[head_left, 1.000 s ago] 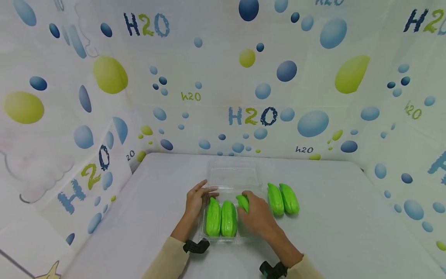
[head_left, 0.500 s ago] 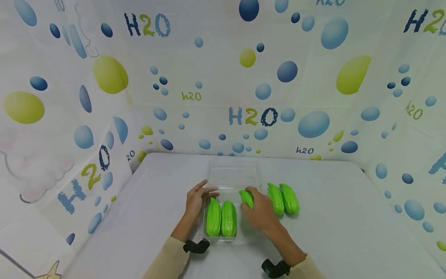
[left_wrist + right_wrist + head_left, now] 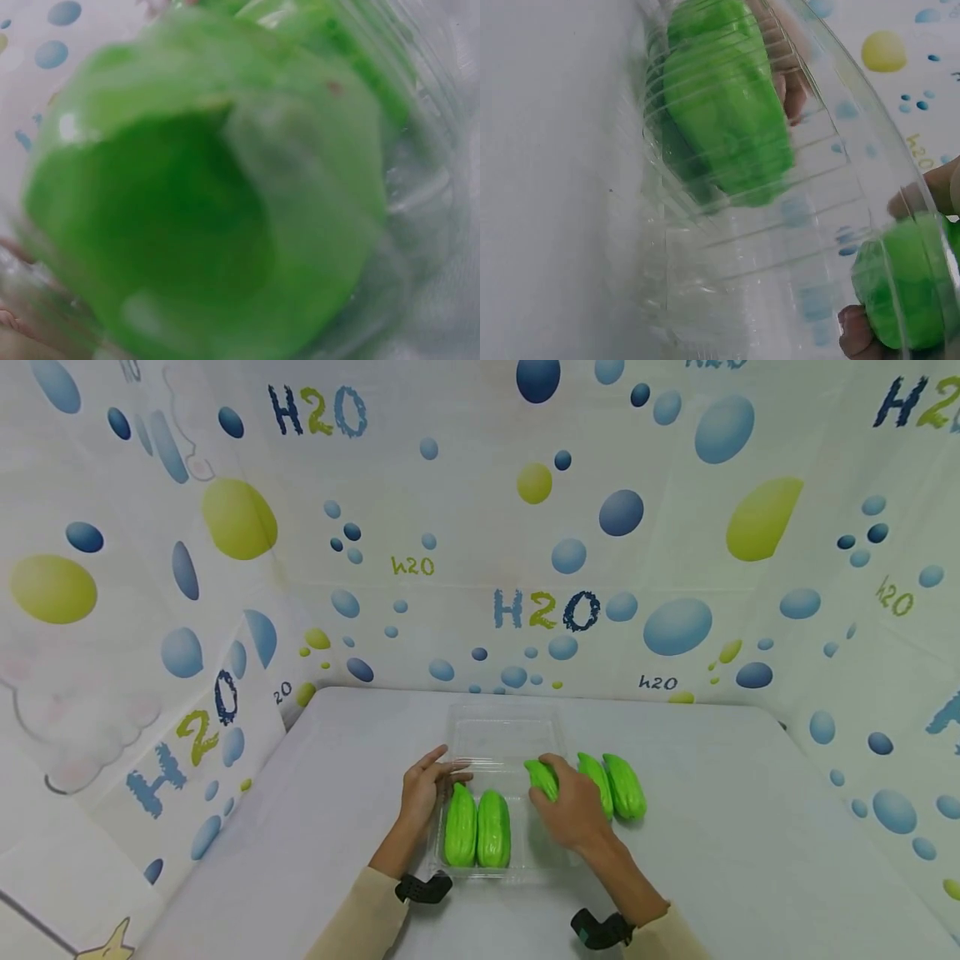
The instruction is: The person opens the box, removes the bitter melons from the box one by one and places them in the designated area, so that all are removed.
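Observation:
In the head view an open clear plastic clamshell box (image 3: 543, 852) holds two green ridged gourds (image 3: 461, 827) side by side in its left half. My left hand (image 3: 420, 793) rests at the box's left wall, its fingers extended over the far left corner. My right hand (image 3: 573, 806) grips a third green gourd (image 3: 542, 779) by the box's far right part; the hand hides much of it. In the right wrist view this held gourd (image 3: 904, 289) shows between thumb and fingers beyond the clear wall. A gourd end (image 3: 187, 225) fills the left wrist view, blurred.
Two more green gourds (image 3: 624, 787) lie on the white table just right of the box, the nearer one partly behind my right hand. The box's clear lid (image 3: 506, 735) lies folded back toward the wall. A printed cloth (image 3: 480, 527) surrounds the table.
My right hand, holding the gourd, has moved right and slightly away from me, toward the two gourds outside the box. My left hand and the gourds in the box stay in place.

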`<state>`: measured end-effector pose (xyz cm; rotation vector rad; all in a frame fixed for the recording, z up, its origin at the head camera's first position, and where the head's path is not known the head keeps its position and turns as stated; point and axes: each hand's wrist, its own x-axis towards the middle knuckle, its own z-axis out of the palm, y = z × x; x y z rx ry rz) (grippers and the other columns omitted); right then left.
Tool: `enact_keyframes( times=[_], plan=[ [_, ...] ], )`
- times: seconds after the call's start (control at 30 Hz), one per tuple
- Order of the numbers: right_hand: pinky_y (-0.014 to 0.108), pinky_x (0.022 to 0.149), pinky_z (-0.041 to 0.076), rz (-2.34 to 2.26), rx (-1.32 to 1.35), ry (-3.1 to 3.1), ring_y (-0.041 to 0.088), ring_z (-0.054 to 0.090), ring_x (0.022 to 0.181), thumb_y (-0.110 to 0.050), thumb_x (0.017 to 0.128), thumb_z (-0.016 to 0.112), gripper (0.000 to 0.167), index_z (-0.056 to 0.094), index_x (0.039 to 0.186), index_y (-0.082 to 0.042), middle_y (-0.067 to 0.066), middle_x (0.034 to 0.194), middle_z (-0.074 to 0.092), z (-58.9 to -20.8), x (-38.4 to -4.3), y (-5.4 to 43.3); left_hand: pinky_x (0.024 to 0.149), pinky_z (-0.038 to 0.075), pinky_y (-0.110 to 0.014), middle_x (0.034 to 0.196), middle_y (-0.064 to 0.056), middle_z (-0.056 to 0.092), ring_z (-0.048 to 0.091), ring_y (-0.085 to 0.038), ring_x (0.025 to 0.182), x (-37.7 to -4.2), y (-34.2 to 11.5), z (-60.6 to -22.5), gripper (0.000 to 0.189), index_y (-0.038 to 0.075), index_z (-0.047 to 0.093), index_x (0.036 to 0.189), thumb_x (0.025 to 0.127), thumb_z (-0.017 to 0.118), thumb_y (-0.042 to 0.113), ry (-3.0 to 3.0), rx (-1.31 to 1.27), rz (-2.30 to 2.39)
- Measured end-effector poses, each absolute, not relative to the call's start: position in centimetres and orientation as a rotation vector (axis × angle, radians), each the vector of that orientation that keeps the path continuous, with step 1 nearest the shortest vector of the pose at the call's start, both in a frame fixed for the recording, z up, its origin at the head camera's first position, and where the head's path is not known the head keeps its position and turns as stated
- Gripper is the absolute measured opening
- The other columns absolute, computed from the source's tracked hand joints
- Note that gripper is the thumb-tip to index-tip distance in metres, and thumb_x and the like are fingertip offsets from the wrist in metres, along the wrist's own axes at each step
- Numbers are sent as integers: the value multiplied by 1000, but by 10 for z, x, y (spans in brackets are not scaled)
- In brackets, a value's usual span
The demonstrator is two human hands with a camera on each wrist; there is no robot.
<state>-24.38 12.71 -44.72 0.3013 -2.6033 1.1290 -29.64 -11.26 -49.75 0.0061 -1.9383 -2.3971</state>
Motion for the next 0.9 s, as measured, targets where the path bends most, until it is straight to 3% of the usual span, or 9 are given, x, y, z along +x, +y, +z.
enact_keyframes(
  times=[0.63, 0.9],
  plan=[
    [32, 62, 43, 1055, 275, -2564, 14, 51, 68, -20, 89, 69, 49, 62, 136, -8, 3, 91, 66, -443, -251, 142, 73, 50, -21, 113, -15, 75, 76, -16, 88, -298, -114, -499, 48, -1, 39, 152, 105, 44, 7, -1949, 30, -2427],
    [32, 63, 42, 1027, 261, -2543, 16, 52, 71, -21, 89, 70, 49, 63, 135, -8, 5, 98, 70, -437, -253, 150, 80, 52, -22, 114, -14, 75, 76, -21, 93, -297, -114, -497, 50, 1, 39, 152, 103, 47, 9, -1935, 58, -2452]
  ],
)
